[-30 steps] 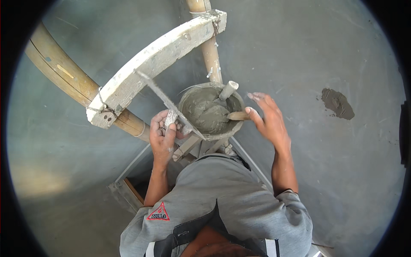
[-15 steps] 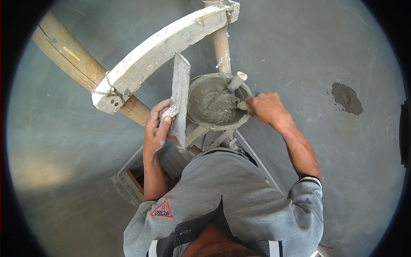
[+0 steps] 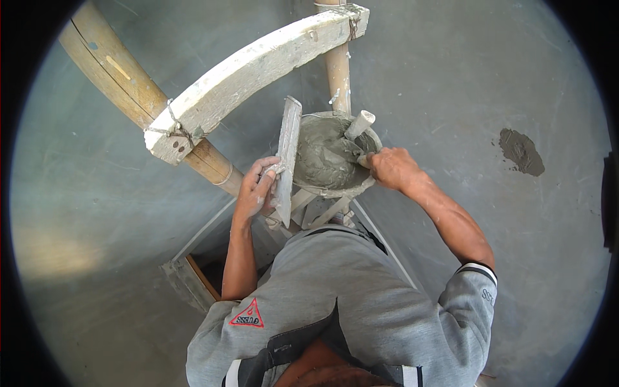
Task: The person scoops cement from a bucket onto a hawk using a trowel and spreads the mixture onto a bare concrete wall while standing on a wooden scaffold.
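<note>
My left hand (image 3: 255, 190) is closed on the handle of a flat plastering trowel (image 3: 289, 155), held on edge at the left side of a bucket (image 3: 304, 188). Grey wet mortar (image 3: 322, 155) lies inside the bucket. My right hand (image 3: 393, 168) grips the short handle of a tool (image 3: 363, 161) at the bucket's right rim, its working end in the mortar. A pale cylindrical handle (image 3: 360, 124) of another tool rises from the mortar at the back right of the bucket.
A curved, paint-splashed white plank (image 3: 251, 71) is wired across bamboo poles (image 3: 109, 71) above and left of the bucket. A dark mortar patch (image 3: 521, 151) is on the grey surface at right. A wooden frame (image 3: 196, 267) sits at lower left beside my body.
The flat trowel has swung from diagonal to nearly front-to-back. My right hand has closed round the handle at the bucket's rim. The view has shifted slightly.
</note>
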`<act>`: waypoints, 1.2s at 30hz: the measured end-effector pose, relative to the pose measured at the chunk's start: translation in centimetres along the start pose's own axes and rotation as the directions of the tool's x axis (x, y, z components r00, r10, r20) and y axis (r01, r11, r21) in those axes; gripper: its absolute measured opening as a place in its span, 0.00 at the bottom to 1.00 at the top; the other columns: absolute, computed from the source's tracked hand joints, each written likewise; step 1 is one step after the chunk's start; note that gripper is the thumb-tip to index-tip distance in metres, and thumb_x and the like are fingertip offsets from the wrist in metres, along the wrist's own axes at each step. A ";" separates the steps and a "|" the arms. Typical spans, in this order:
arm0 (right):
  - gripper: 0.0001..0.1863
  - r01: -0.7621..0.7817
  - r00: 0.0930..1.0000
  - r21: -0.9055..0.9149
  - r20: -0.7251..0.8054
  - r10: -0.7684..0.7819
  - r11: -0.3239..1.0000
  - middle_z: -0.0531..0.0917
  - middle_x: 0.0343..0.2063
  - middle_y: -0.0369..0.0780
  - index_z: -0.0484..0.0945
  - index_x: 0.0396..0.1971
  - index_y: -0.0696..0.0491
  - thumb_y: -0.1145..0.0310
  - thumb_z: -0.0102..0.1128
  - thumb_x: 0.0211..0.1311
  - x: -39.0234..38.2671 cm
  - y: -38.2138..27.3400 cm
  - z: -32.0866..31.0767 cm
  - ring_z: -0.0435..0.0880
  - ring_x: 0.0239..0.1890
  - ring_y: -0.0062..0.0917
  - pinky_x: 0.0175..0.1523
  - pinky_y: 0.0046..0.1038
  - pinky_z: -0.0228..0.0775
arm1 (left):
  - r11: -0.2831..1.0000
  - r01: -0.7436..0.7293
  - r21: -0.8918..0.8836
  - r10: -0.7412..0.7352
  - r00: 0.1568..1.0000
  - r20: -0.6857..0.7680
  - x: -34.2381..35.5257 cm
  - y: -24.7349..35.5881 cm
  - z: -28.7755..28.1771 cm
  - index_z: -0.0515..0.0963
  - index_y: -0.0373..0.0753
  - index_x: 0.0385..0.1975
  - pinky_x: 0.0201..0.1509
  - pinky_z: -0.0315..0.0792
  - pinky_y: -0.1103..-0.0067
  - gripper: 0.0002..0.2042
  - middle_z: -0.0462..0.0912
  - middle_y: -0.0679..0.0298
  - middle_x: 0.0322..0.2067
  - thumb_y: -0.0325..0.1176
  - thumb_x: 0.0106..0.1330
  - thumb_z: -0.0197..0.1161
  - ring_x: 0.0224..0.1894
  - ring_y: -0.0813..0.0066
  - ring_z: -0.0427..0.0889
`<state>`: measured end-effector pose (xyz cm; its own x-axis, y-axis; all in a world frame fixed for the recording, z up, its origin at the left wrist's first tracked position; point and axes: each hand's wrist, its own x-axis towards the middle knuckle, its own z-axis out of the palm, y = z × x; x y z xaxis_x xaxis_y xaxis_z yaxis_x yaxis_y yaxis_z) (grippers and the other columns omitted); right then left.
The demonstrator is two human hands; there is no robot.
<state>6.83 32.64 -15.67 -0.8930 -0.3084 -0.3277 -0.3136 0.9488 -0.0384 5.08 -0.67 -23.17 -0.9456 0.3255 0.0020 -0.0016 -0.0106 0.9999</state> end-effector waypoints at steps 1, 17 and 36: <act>0.09 -0.021 0.999 0.037 0.038 0.020 0.999 0.87 0.31 0.49 0.85 0.30 0.57 0.71 0.57 0.56 0.0 0.6 -0.2 0.87 0.39 0.43 0.41 0.42 0.80 | 0.998 0.061 -0.027 -0.061 0.998 0.007 0.1 -0.2 -0.1 0.73 0.35 0.57 0.24 0.64 0.87 0.16 0.73 0.71 0.29 0.34 0.73 0.55 0.27 0.87 0.69; 0.17 -0.291 0.932 0.587 0.351 0.087 0.755 0.84 0.25 0.42 0.85 0.45 0.55 0.62 0.67 0.59 0.7 3.9 -0.2 0.82 0.23 0.31 0.30 0.34 0.74 | 0.987 0.134 -0.086 -0.134 0.991 -0.003 0.9 -1.9 0.5 0.72 0.34 0.57 0.16 0.62 0.88 0.17 0.72 0.71 0.28 0.35 0.73 0.55 0.25 0.88 0.70; 0.26 -0.117 0.932 0.993 0.099 0.349 0.031 0.83 0.24 0.38 0.80 0.51 0.63 0.62 0.73 0.58 -10.3 5.6 4.7 0.71 0.13 0.13 0.16 0.16 0.57 | 0.980 -0.002 0.198 0.004 1.000 -0.010 0.3 5.8 0.8 0.76 0.32 0.48 0.40 0.74 0.81 0.13 0.81 0.66 0.34 0.31 0.68 0.64 0.33 0.81 0.78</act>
<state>15.75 41.49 -17.01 -0.9098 0.0510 -0.4118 0.4149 0.1330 -0.9001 5.06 0.12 -17.34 -0.9488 0.3158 0.0063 0.0651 0.1758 0.9823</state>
